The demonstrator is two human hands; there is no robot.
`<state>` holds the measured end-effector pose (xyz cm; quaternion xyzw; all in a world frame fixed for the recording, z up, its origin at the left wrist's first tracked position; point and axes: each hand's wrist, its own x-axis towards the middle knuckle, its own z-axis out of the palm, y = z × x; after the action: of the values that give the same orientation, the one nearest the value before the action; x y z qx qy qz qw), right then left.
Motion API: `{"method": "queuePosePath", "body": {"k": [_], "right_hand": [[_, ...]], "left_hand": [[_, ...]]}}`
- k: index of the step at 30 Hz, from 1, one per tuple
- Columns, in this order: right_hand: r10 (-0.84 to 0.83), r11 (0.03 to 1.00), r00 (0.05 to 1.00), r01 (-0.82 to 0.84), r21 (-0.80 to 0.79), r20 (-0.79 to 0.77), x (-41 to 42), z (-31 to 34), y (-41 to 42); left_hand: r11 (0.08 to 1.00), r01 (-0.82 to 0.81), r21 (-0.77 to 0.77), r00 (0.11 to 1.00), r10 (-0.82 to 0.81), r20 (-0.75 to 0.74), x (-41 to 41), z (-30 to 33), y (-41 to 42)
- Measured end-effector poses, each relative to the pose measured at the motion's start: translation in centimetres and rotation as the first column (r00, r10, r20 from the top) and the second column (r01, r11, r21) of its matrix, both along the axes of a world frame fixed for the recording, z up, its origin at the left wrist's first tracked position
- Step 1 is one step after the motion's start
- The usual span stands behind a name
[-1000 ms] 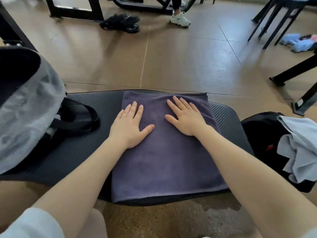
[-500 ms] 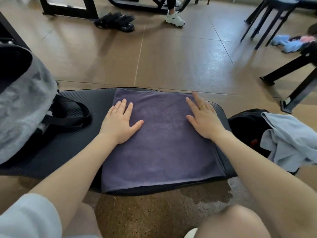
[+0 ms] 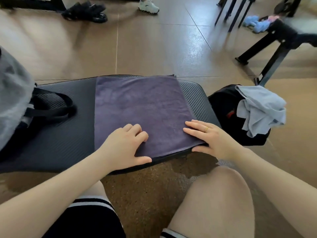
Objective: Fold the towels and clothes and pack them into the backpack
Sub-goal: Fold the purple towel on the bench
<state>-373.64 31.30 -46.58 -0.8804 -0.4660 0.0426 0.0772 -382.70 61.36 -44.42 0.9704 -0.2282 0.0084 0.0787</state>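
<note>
A folded purple towel (image 3: 137, 107) lies flat on a black ribbed mat (image 3: 68, 140) in front of me. My left hand (image 3: 123, 146) is at the towel's near edge, fingers curled on top and thumb just under the edge, pinching it. My right hand (image 3: 212, 140) is at the near right corner, fingers fairly straight on top and thumb under the edge. A grey and black bag (image 3: 13, 100) with black straps sits on the mat's left end. A black bag (image 3: 223, 107) stands on the floor at the right, with a crumpled light blue garment (image 3: 260, 109) draped over it.
My bare knees (image 3: 214, 194) are below the mat's near edge. On the brown floor beyond are black shoes (image 3: 85, 12), a person's white sneaker (image 3: 148, 6), black furniture legs (image 3: 271, 54) at the right and a blue cloth (image 3: 255, 23) at the far right.
Both hands slid from the towel's far half back to its near edge. They were pressing flat; now they pinch the edge. The view tilted down, showing my knees.
</note>
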Motion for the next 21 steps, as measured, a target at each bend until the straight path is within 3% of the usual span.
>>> {"method": "queuePosePath", "body": {"k": [3, 8, 12, 14, 16, 18, 21], "right_hand": [[-0.089, 0.993, 0.993, 0.094, 0.071, -0.073, 0.5, 0.2, -0.2], [0.000, 1.000, 0.990, 0.001, -0.005, 0.142, 2.0, 1.1, 0.4], [-0.069, 0.997, 0.986, 0.062, 0.054, 0.148, 2.6, 1.7, 1.4], [-0.173, 0.967, 0.985, 0.173, 0.185, -0.020, 3.1, 2.0, 2.0], [-0.252, 0.892, 0.922, 0.339, 0.299, -0.295, 3.5, 2.0, 2.6], [-0.280, 0.773, 0.786, 0.525, 0.356, -0.552, 3.6, 2.1, 3.7], [-0.337, 0.567, 0.567, 0.759, 0.319, -0.752, 3.7, 2.0, 5.5]], "left_hand": [[0.999, -0.025, 0.020, 0.999, 0.025, -0.023, 0.1, 0.0, 0.5], [0.999, -0.052, -0.016, 0.998, 0.051, -0.042, -0.4, 0.3, 0.7], [0.990, -0.141, -0.020, 0.989, 0.140, -0.053, -0.3, 0.5, 1.1], [0.977, -0.213, -0.015, 0.974, 0.211, -0.077, -0.3, 0.7, 1.7], [0.956, -0.290, -0.035, 0.955, 0.286, -0.083, -0.4, 0.7, 2.5], [0.930, -0.362, -0.058, 0.930, 0.356, -0.095, -0.6, 0.8, 3.5], [0.852, -0.480, -0.211, 0.876, 0.453, -0.163, -0.8, 1.2, 5.3]]}}
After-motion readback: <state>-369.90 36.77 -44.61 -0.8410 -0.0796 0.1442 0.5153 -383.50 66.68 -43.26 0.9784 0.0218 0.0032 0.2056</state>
